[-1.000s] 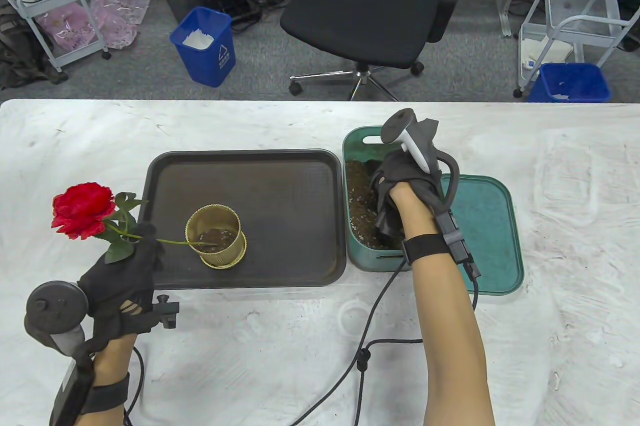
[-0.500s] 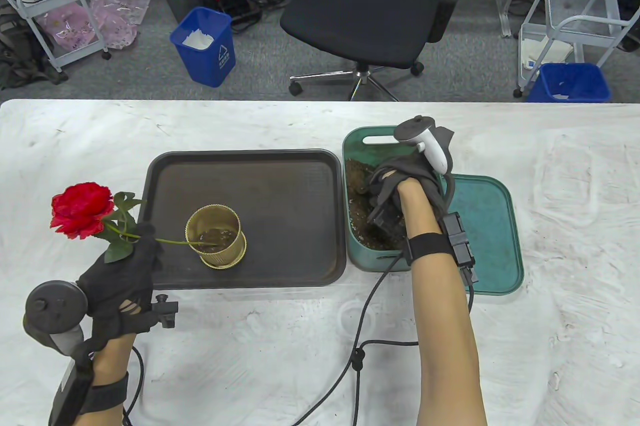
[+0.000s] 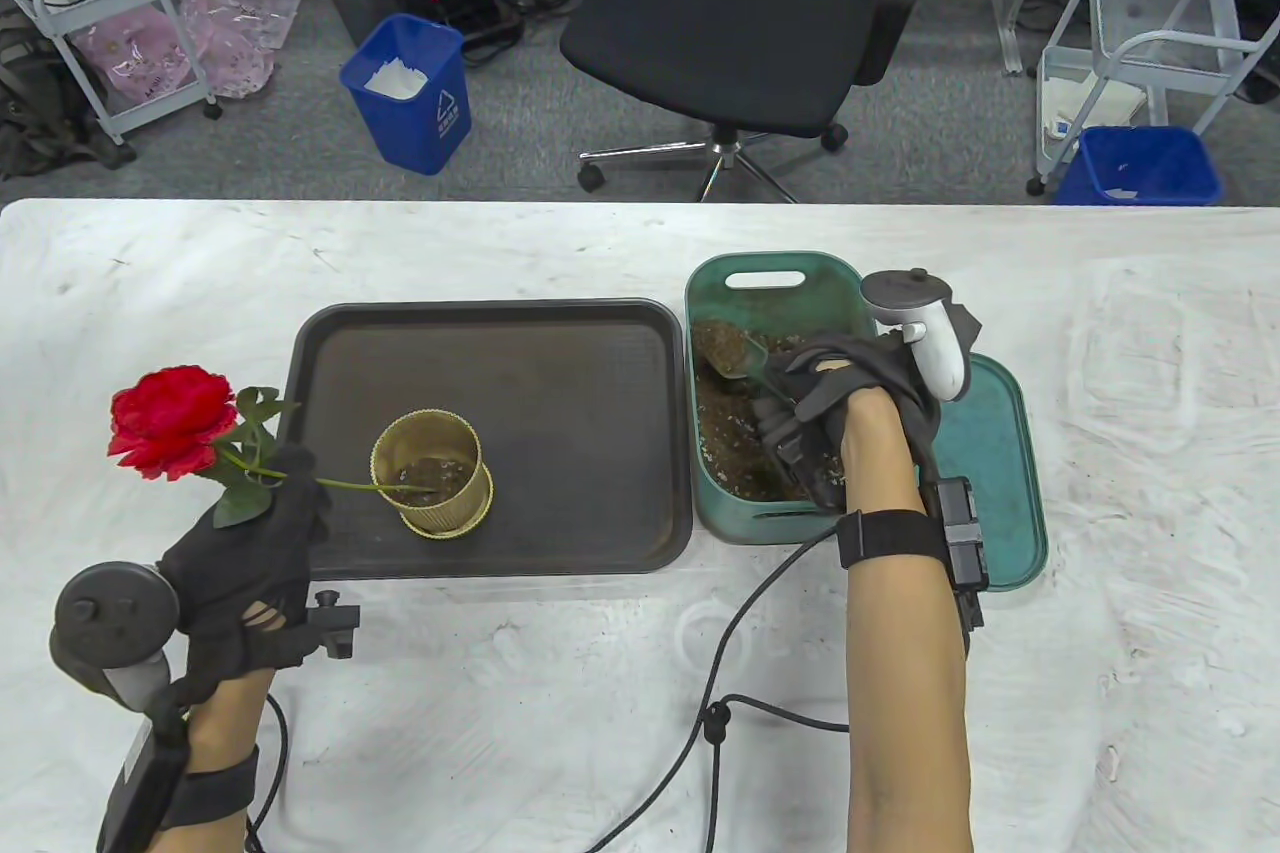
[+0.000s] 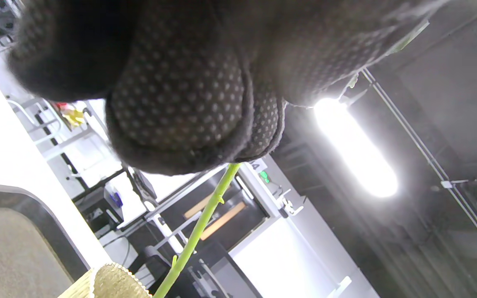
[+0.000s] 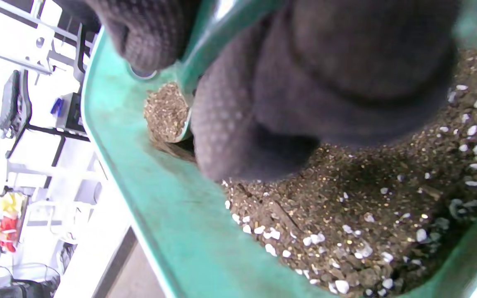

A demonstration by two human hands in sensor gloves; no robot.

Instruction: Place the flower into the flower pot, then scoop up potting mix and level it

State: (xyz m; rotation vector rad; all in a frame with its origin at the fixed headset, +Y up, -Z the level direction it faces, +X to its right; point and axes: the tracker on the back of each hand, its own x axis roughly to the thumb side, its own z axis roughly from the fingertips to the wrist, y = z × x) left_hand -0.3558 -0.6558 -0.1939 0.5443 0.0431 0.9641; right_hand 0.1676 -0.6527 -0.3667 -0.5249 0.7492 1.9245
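Hardly anything can be read here. The blue bin [image 3: 408,92] on the floor beyond the table [image 3: 150,293] carries a white recycling-arrows sign on its front, with a line of small white characters beneath it, too small to make out. In the left wrist view a small white tag [image 4: 258,165] just below the gloved fingers [image 4: 176,99] seems to bear a digit, perhaps a 4, but it is partly hidden. No other lettering or numbers show.

Grey floor; black office chair [image 3: 740,3]; blue bins; white carts.
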